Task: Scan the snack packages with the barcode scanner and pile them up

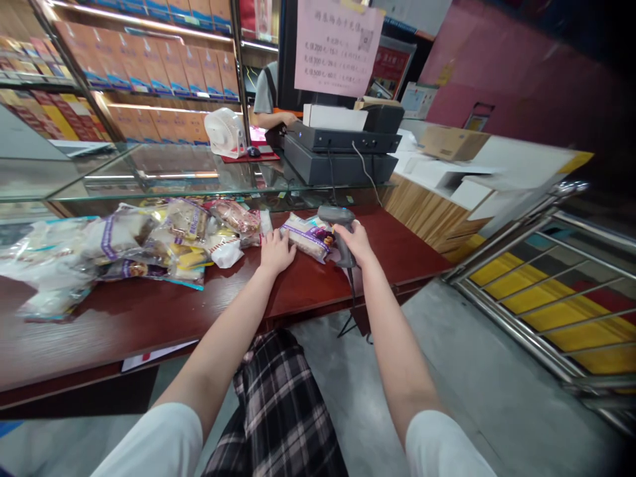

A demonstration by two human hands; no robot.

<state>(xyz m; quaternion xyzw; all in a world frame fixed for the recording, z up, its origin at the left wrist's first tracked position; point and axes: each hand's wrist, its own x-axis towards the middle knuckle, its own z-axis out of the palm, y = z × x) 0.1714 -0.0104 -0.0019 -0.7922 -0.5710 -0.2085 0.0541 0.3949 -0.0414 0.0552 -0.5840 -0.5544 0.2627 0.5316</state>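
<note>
My right hand [356, 241] is wrapped round the handle of a dark grey barcode scanner [336, 214], whose cable hangs over the table's front edge. Just left of the scanner lies a clear bag of packaged food [304, 236] with a purple band. Beside that bag my left hand [277, 252] rests on the dark red table [238, 301], palm down with its fingers stretched out. Whether its fingertips touch the bag, I cannot tell. A pile of similar plastic food packets [186, 222] spreads across the left side of the table.
Behind the table stand a glass counter [163, 162], a white fan [224, 132] and a black cash drawer [338, 162] under a monitor with a pink notice [338, 43]. Another person's arm [273, 120] shows behind the monitor. A metal railing [536, 278] borders the right.
</note>
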